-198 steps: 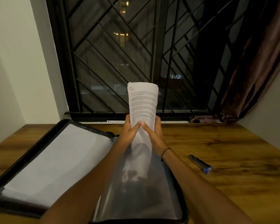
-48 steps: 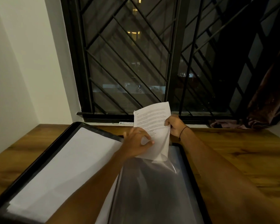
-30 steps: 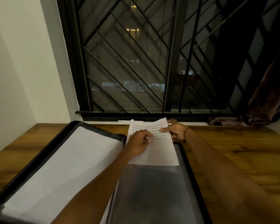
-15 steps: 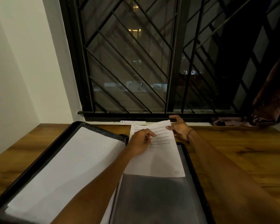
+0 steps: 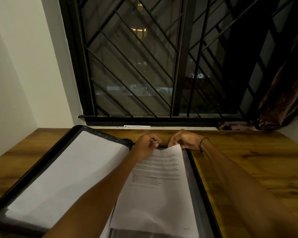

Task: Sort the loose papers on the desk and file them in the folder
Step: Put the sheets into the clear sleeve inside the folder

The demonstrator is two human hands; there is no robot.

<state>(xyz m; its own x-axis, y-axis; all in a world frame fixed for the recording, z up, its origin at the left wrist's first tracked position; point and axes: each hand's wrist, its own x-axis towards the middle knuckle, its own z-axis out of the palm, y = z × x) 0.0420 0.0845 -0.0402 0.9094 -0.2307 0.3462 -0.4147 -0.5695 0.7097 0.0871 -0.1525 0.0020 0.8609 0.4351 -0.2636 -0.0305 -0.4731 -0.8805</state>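
Both hands meet at the far end of the open folder (image 5: 202, 179): the left hand (image 5: 147, 145) has its fingers curled and appears to pinch the top edge of a clear sleeve, though what exactly sits between its fingertips is too small to tell, while the right hand (image 5: 184, 139) pinches the top corner of the printed sheet (image 5: 159, 189) just beside it. Toward the person from this grip, the sheet lies flat along the folder's right half, nearly all of it down inside the sleeve as far as one can judge, with only its top edge at the fingers. So this page looks almost filed; seating the last bit and letting go seems to be what remains for it. Left of the grip, the folder's other half carries a stack of white papers (image 5: 64, 174), whether already filed or waiting is unclear. No loose papers show elsewhere on the wooden desk (image 5: 248, 162). Beyond the grip stands a barred window (image 5: 144, 66), with a dark curtain (image 5: 282, 93) far to the right. Nothing seems to block the hands.
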